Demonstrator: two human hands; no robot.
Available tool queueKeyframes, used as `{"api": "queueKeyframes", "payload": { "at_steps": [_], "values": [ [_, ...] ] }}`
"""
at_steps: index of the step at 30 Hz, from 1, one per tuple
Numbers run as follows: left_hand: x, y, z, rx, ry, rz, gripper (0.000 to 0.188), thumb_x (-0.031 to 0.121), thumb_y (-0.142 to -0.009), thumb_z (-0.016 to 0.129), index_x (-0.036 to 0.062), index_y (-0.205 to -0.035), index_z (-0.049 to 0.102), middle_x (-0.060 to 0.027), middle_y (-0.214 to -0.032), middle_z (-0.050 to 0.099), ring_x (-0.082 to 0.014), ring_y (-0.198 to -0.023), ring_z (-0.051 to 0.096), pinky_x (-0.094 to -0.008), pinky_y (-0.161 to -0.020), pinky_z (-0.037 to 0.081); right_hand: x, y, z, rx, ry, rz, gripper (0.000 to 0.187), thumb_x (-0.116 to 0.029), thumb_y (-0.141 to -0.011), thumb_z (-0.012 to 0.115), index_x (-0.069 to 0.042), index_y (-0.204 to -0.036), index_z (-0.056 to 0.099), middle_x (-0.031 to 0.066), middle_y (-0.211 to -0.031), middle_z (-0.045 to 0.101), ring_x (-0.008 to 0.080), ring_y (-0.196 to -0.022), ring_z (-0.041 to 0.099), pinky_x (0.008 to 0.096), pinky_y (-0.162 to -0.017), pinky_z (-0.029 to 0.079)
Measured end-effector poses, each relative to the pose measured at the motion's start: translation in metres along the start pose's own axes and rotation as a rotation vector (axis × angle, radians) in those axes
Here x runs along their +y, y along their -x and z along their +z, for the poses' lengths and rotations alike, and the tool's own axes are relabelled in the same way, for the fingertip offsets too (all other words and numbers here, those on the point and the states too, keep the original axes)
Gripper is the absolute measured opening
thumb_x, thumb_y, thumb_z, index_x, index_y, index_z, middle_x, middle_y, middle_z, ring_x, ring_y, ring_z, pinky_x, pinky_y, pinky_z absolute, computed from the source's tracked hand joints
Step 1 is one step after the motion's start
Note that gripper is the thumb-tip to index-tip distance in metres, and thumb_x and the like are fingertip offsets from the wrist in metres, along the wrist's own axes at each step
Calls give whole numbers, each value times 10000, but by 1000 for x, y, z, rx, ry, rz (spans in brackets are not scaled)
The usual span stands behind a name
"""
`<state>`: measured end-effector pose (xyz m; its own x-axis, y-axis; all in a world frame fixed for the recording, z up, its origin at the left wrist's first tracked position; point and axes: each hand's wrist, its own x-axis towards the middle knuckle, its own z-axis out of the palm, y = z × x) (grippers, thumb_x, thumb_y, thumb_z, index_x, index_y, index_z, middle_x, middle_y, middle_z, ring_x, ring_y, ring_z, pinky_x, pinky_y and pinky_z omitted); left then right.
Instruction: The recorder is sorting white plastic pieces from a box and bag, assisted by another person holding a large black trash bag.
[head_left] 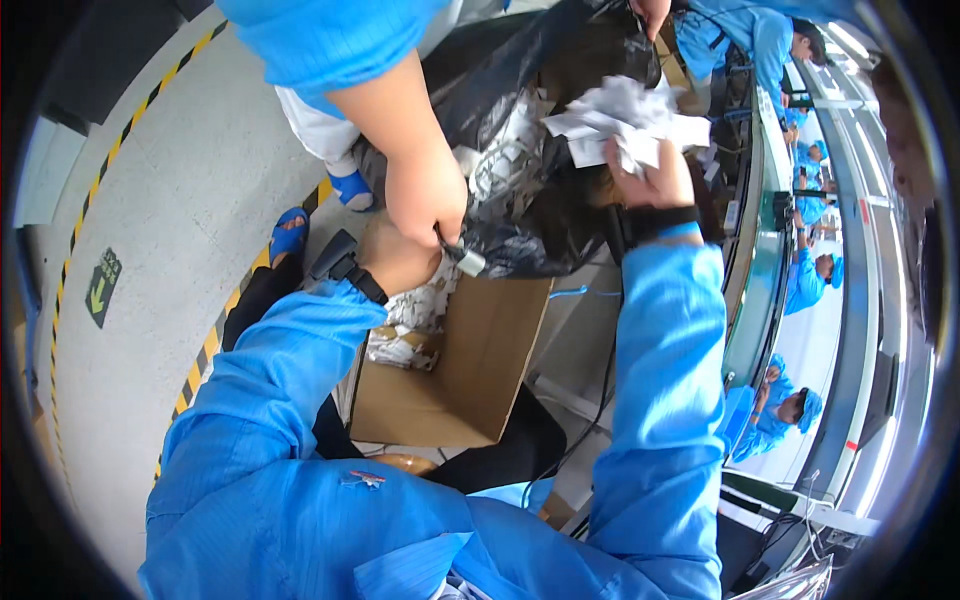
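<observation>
My right hand [650,178] grips a bunch of crumpled white paper scraps [625,115] above the right side of a black plastic bag [545,225]. Similar white scraps [505,165] lie inside the bag. Beside the bag's near left edge is my left hand [395,258], its fingers hidden behind a co-worker's hand [428,190]. That co-worker's hand pinches the bag's rim, and their other hand [652,14] holds it at the far side. Below my left hand, an open cardboard box [490,350] contains more white scraps [405,345].
A conveyor line [765,270] runs along the right, with several people in blue workwear beside it. Black cables [606,385] hang between the box and my right arm. On the left floor are yellow-black tape [100,185] and the co-worker's blue slipper [290,235].
</observation>
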<state>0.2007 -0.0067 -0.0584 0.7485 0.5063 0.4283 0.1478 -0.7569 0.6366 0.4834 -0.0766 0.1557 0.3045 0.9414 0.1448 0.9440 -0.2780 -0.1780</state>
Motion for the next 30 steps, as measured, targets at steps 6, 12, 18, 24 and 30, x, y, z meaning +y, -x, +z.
{"api": "queueKeyframes", "payload": {
  "at_steps": [6, 12, 18, 24, 30],
  "values": [
    [0, -4, 0, -149, 225, -55, 55, 95, -764, 567, 61, -807, 566, -129, -880, 562, -296, -897, 559, -386, -725, 436, 79, -77, 91, -315, -540, 850, 328, -239, -845, 651, 22, -1038, 605, 104, -894, 662, 234, -746, 631, 379, -642, 498],
    [-26, 3, 31, -118, 154, -31, 112, 192, -686, 663, 166, -794, 647, -56, -746, 645, -296, -719, 629, -406, -602, 491, 21, -65, 64, -262, -967, 970, 403, -373, -912, 540, -4, -1058, 606, 82, -887, 672, 199, -740, 622, 336, -726, 483],
    [-26, 11, 44, -180, 180, -70, 72, 185, -727, 628, 158, -788, 654, -64, -698, 637, -288, -681, 630, -419, -582, 483, 69, -28, 65, -523, -1768, 729, 301, -81, -874, 456, 14, -1139, 560, 125, -1127, 603, 245, -995, 603, 397, -880, 462],
    [-3, 2, 11, -118, 112, -58, 89, 217, -762, 593, 149, -775, 649, -68, -648, 622, -288, -604, 617, -428, -546, 470, 19, -19, 41, -341, -1135, 767, 295, 55, -800, 498, 26, -1085, 569, 121, -970, 626, 235, -799, 628, 383, -723, 521],
    [-1, 3, 7, -243, 156, -142, 143, 150, -744, 658, 78, -860, 615, -108, -863, 600, -297, -850, 591, -379, -701, 456, 11, -19, 47, -296, -1138, 849, 166, -97, -860, 589, -2, -995, 573, 89, -841, 614, 191, -700, 607, 300, -549, 502]
  ]
}}
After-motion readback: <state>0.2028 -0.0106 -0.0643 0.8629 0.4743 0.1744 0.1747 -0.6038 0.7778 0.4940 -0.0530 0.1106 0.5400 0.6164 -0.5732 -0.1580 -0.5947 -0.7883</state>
